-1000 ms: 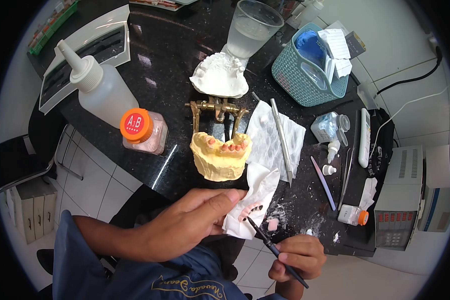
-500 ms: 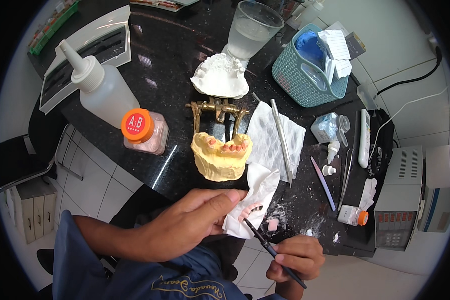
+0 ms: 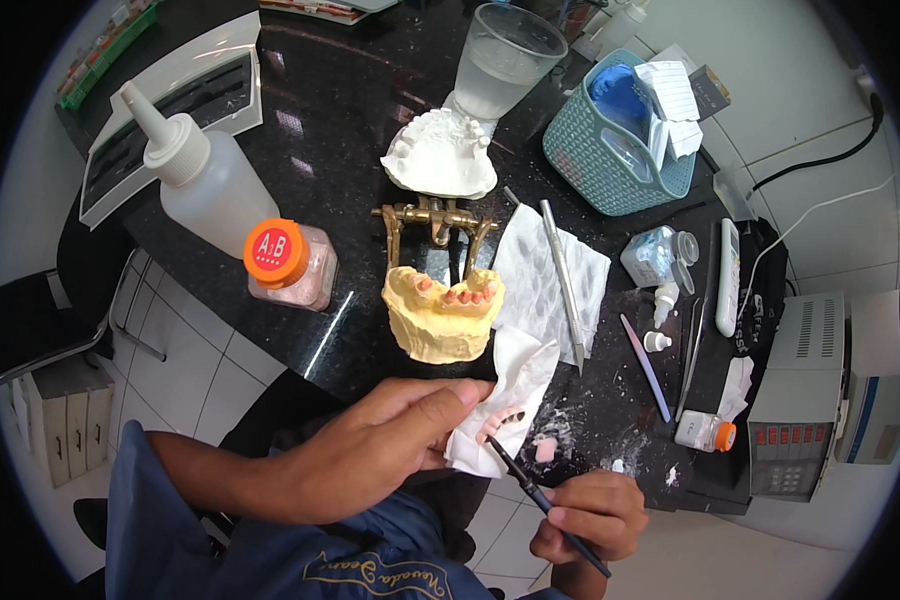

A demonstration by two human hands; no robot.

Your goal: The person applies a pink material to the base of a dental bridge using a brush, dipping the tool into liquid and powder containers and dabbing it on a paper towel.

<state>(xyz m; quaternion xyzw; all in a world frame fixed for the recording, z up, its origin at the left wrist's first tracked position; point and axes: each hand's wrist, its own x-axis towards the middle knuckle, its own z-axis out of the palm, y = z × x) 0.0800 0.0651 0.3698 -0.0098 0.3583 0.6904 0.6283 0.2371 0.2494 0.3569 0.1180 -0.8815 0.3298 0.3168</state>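
Observation:
My left hand pinches a folded white tissue at the table's front edge. Lying on the tissue is a small dental piece, pink with tooth shapes and dark spots. From the right, my right hand grips a slim black brush-like tool like a pen, its tip at or very near the pink end of the piece; contact is hard to tell. Just beyond my left fingers stands a yellow plaster jaw model with reddish tooth stumps, on a brass articulator. A white plaster model sits behind it.
To the left are an orange-lidded powder jar and a nozzle bottle. A glass of cloudy liquid and a blue basket stand at the back. A knife rests on another tissue; a pink lump lies amid white powder.

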